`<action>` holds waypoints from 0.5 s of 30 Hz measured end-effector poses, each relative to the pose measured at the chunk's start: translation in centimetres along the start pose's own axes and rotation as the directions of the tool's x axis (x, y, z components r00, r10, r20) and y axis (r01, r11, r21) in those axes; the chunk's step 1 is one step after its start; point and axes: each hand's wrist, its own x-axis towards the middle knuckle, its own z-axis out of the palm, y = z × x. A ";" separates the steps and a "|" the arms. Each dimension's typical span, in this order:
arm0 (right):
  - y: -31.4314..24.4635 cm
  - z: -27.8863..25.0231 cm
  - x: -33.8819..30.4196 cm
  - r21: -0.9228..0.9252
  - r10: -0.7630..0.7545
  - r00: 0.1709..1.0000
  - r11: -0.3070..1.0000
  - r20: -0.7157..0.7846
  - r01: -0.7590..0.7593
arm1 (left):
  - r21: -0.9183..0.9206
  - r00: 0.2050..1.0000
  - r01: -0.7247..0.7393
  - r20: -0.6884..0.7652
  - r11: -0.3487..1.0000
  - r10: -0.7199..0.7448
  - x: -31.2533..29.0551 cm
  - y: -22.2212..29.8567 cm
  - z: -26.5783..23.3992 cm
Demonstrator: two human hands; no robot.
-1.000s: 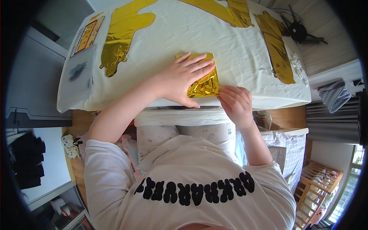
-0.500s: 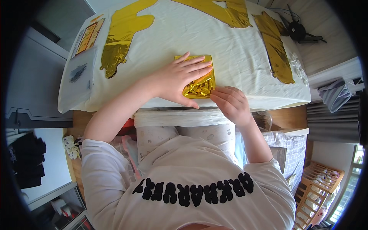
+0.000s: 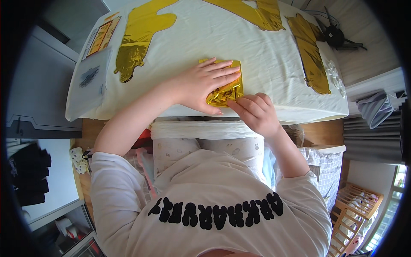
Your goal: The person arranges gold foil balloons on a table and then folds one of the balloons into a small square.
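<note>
Near the table's front edge lies a folded piece of shiny gold foil, crinkled on its near half. My left hand rests flat over it, fingers spread toward the right and thumb along the near side, hiding much of the foil. At the foil's near right edge, my right hand is closed, thumb and forefinger pinched at the rim. Flat, uninflated gold foil balloons lie farther off: one at the left, one at the far middle and one at the right.
A cream cloth covers the table. At its left side lie a clear plastic bag and a printed card. Small white round items sit by the right edge, below a black device with antennas. A wooden crib stands lower right.
My right hand has shifted slightly left along the foil's near edge, still pinching. My left hand stays pressed on the foil. The whole view has shifted a little.
</note>
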 end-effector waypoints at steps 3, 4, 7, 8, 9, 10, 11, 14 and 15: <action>-0.1 0.1 -0.3 0.016 0.013 1.000 1.000 0.000 -0.013 | 0.010 1.000 0.001 0.001 1.000 -0.001 0.0 0.0 0.0; -0.2 0.3 -0.4 0.016 0.013 1.000 1.000 0.001 -0.013 | 0.023 1.000 -0.007 -0.004 1.000 0.007 0.1 0.0 0.0; -0.5 1.0 -0.8 0.023 0.076 0.997 0.997 -0.010 -0.075 | 0.027 1.000 -0.008 -0.010 1.000 0.009 0.1 0.0 0.0; -0.4 1.2 -1.0 0.008 0.073 0.997 0.997 -0.016 -0.072 | 0.017 1.000 -0.003 -0.010 1.000 0.003 0.1 0.0 0.0; -0.4 1.3 -1.0 -0.006 0.069 0.997 0.998 -0.023 -0.069 | 0.017 1.000 -0.003 -0.011 1.000 0.003 0.1 0.1 0.0; -0.4 1.3 -1.0 -0.007 0.068 0.997 0.998 -0.023 -0.068 | 0.024 1.000 -0.007 -0.008 1.000 0.007 0.1 0.1 0.0; -0.5 1.2 -1.0 -0.003 0.073 0.997 0.997 -0.015 -0.073 | 0.030 1.000 -0.011 -0.006 0.999 0.012 0.1 0.1 0.0; -0.6 1.2 -0.2 0.015 0.084 0.996 0.996 -0.042 -0.084 | 0.066 1.000 -0.003 0.019 0.998 0.002 0.1 0.3 -0.2; -0.6 1.0 0.2 0.027 0.096 0.993 0.995 -0.072 -0.094 | 0.067 1.000 -0.001 0.017 0.998 0.000 0.1 0.3 -0.2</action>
